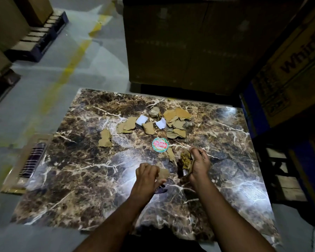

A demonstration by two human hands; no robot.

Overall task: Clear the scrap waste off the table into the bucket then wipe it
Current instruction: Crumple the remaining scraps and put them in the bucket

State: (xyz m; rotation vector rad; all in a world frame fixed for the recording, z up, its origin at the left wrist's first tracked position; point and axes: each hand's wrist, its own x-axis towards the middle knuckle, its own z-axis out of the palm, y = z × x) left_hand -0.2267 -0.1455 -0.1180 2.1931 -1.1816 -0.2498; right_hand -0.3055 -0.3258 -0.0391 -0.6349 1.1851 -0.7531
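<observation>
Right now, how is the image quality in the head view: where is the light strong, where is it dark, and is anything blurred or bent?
In the head view, glare whitens the marble table on its right side; the cardboard boxes behind are very dark; the printed box at the right edge is smeared, and the wide lens bends the table edges; the left hand and right hand are slightly soft.

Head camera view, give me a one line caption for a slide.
Both hands, left hand and right hand, gather torn cardboard scraps and a round sticker from a marble table.
</observation>
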